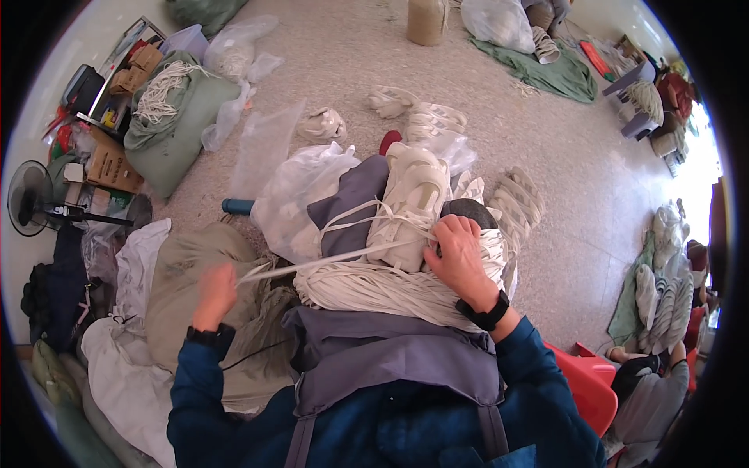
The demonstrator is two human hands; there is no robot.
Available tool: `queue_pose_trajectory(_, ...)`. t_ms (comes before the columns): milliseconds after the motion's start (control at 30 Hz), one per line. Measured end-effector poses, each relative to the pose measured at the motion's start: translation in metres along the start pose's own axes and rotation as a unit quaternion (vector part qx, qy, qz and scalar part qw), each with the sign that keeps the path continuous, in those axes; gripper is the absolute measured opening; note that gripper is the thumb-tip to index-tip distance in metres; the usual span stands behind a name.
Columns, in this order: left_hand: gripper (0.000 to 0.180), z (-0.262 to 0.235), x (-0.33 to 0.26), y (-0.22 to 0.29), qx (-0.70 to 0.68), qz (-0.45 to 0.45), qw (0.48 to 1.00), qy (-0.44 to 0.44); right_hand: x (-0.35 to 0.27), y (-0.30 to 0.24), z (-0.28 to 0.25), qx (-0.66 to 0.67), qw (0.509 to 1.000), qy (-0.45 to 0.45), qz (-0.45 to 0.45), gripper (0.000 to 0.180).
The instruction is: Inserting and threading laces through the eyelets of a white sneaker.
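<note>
A pale shoelace [312,265] stretches taut across my lap between both hands. My left hand [214,295], smeared by motion, is closed on its far-left end. At the other end, my right hand [459,253] has curled fingers pinching the lace against the side of a cream sneaker [402,207]. The sneaker rests in front of me, with another loose lace trailing left from it over a grey-purple cloth [351,199]. Below it, a thick bundle of off-white laces [374,295] lies across my lap. A dark rounded object [472,210] sits just beyond my right hand.
Clear plastic bags [285,203] and more pale sneakers [435,121] lie beyond my lap. A green sack [175,140] topped with laces and a fan [31,199] stand left. A red plastic stool [581,386] is at right, near another person [651,398].
</note>
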State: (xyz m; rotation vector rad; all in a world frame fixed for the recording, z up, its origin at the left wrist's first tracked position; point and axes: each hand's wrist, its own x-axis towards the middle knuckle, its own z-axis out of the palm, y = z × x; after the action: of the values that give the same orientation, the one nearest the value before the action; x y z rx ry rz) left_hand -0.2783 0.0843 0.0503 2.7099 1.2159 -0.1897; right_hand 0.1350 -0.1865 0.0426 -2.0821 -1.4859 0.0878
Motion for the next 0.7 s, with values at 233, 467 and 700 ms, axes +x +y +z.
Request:
queue_pose_trajectory(233, 0.026, -0.003, -0.02, 0.025, -0.178, 0.084, 0.955, -0.224, 0.002, -0.01, -0.007, 0.02, 0.999, -0.009, 0.031, 0.036)
queue_pose_trajectory(467, 0.027, 0.007, 0.074, 0.231, -0.432, 0.177, 0.884, -0.009, 0.017, -0.021, 0.0, 0.009, 0.997, -0.012, -0.077, 0.029)
queue_pose_trajectory(700, 0.039, 0.035, 0.085, 0.277, -0.289, 0.221, 0.919, 0.15, 0.02, -0.023, 0.011, -0.023, 0.997, -0.016, -0.073, 0.039)
